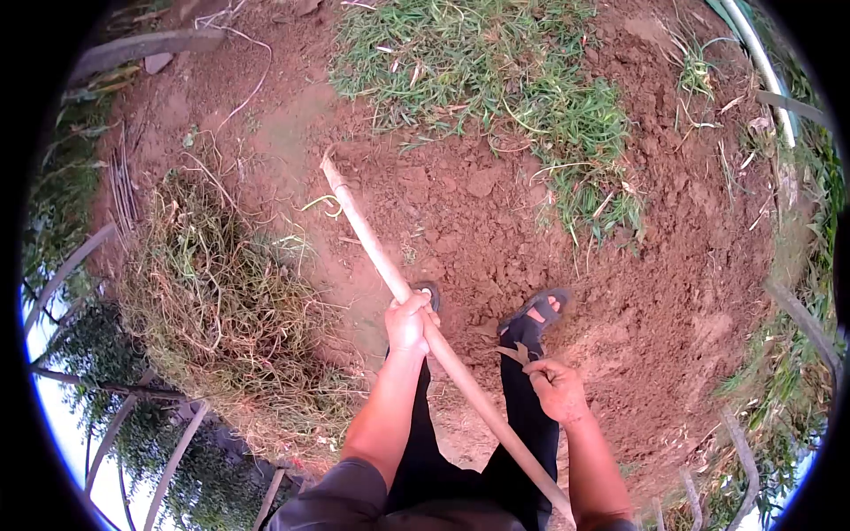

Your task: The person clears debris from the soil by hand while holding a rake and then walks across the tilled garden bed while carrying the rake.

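A long pale wooden pole (pixel 474 389) runs slantwise from upper left, where its tip meets the reddish soil, down to the right past my legs. My left hand (pixel 408 325) is wrapped round the pole at about its middle. Over my right leg, my right hand (pixel 558 389) pinches a small brown piece, perhaps a dry leaf (pixel 515 355), between thumb and fingers. That hand is beside the pole and not touching it.
A heap of dry, tangled weeds (pixel 221 292) lies at the left. Cut green grass (pixel 496 71) covers soil at the top. My sandalled foot (pixel 536 311) stands on loose soil. A white pipe (pixel 761 62) and bent poles (pixel 801 323) line the right edge.
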`<state>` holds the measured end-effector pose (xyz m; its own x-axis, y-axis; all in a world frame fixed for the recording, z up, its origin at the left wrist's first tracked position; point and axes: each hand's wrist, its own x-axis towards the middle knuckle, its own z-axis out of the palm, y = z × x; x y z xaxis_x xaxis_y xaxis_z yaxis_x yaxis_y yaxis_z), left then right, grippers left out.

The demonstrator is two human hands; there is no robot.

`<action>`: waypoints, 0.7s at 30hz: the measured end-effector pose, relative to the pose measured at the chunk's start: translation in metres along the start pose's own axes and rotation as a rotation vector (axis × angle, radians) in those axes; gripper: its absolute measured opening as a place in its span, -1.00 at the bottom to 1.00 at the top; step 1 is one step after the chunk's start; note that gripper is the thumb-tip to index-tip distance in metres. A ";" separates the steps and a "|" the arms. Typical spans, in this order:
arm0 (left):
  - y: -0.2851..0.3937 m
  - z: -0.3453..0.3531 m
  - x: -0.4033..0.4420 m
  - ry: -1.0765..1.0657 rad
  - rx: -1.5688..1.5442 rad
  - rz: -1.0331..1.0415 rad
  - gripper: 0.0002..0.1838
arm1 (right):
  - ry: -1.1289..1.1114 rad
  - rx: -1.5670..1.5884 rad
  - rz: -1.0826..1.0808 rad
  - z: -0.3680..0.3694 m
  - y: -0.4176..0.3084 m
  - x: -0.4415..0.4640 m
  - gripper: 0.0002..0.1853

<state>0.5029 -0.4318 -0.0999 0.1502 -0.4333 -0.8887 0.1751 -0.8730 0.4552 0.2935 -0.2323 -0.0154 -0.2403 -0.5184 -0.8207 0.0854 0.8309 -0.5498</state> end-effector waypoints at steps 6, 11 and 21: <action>0.074 -0.007 -0.065 0.121 0.019 0.134 -0.93 | -0.090 -0.266 -0.078 -0.070 0.011 -0.100 -0.83; 0.115 -0.003 -0.077 0.096 -0.096 0.172 -0.87 | -0.450 -0.285 0.098 -0.127 0.011 -0.156 -0.72; 0.179 -0.022 0.004 0.037 -0.142 0.174 -0.86 | -0.225 -0.779 -0.177 -0.074 -0.068 -0.089 -0.73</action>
<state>0.5562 -0.5850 -0.0209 0.2255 -0.5636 -0.7947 0.2784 -0.7444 0.6070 0.2378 -0.2279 0.1068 0.0190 -0.6139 -0.7892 -0.6492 0.5927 -0.4767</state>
